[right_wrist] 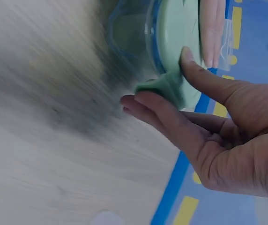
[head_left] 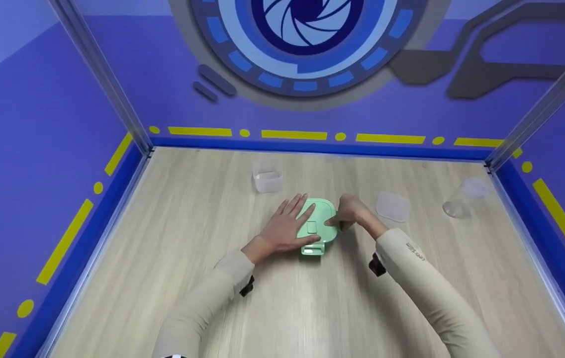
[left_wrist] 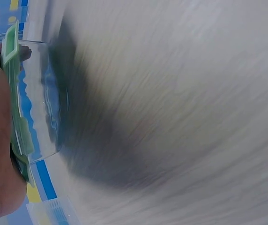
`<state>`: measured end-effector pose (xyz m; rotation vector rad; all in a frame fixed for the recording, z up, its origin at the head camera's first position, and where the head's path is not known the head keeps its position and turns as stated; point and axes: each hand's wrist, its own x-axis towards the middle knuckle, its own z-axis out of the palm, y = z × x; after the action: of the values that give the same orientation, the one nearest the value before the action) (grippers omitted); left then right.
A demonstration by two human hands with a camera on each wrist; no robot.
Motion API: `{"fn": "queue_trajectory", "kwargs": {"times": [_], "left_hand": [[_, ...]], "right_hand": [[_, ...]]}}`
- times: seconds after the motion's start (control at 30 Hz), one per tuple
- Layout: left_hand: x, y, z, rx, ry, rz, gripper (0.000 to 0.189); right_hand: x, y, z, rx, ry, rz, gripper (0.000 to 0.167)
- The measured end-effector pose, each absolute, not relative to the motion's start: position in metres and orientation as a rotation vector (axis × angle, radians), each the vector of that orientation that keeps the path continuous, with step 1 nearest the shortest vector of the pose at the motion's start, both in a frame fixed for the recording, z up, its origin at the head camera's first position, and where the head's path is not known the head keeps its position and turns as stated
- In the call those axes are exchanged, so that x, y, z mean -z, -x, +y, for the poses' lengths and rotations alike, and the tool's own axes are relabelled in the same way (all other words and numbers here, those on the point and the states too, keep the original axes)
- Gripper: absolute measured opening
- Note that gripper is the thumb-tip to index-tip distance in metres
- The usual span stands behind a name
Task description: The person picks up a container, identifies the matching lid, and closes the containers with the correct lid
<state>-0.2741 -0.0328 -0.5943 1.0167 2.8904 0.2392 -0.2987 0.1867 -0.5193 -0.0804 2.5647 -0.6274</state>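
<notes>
Fingers spread, the left hand [head_left: 282, 233] is seemingly steadying the green snap-lock lid [head_left: 323, 209] while the right hand [head_left: 353, 211] is pinching its side latch [right_wrist: 171, 89].

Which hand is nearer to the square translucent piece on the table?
The right hand, just left of the square translucent piece, not touching it. The left hand is farther left, resting on the green lid.

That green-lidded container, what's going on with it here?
A person's left hand rests spread on the green lid of a clear container. Their right hand pinches a side flap of the lid. The lid sits on the container, and the front flap juts outward. A small clear box is farther back.
</notes>
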Motion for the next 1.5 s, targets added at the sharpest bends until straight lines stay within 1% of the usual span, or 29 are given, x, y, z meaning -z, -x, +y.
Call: {"fn": "queue_trajectory", "kwargs": {"times": [0.23, 0.5, 0.73, 0.9, 1.03, 1.27, 1.5], "left_hand": [[0.599, 0.274, -0.034, -0.174, -1.014, 2.93, 0.109], [0.601, 0.273, -0.03, -0.226, -1.052, 2.957, 0.109], [0.605, 0.275, -0.029, -0.306, -1.113, 2.96, 0.108], [0.608, 0.275, -0.031, -0.39, -1.128, 2.969, 0.109], [0.61, 0.273, -0.03, -0.439, -1.15, 2.978, 0.111], [0.609, 0.269, -0.03, -0.456, -1.127, 2.946, 0.112], [0.606, 0.277, -0.032, -0.421, -1.147, 2.921, 0.109]], "right_hand": [[0.524, 0.292, 0.194, 0.927, 0.047, 2.51, 0.032], [0.532, 0.292, 0.204, 1.143, -0.063, 2.382, 0.022], [0.544, 0.285, 0.206, 1.349, -0.206, 2.252, 0.023], [0.548, 0.279, 0.202, 1.394, -0.307, 2.25, 0.013], [0.552, 0.272, 0.2, 1.447, -0.285, 2.265, 0.018], [0.558, 0.26, 0.195, 1.549, -0.196, 2.226, 0.02], [0.558, 0.262, 0.192, 1.545, -0.247, 2.233, 0.032]]}}
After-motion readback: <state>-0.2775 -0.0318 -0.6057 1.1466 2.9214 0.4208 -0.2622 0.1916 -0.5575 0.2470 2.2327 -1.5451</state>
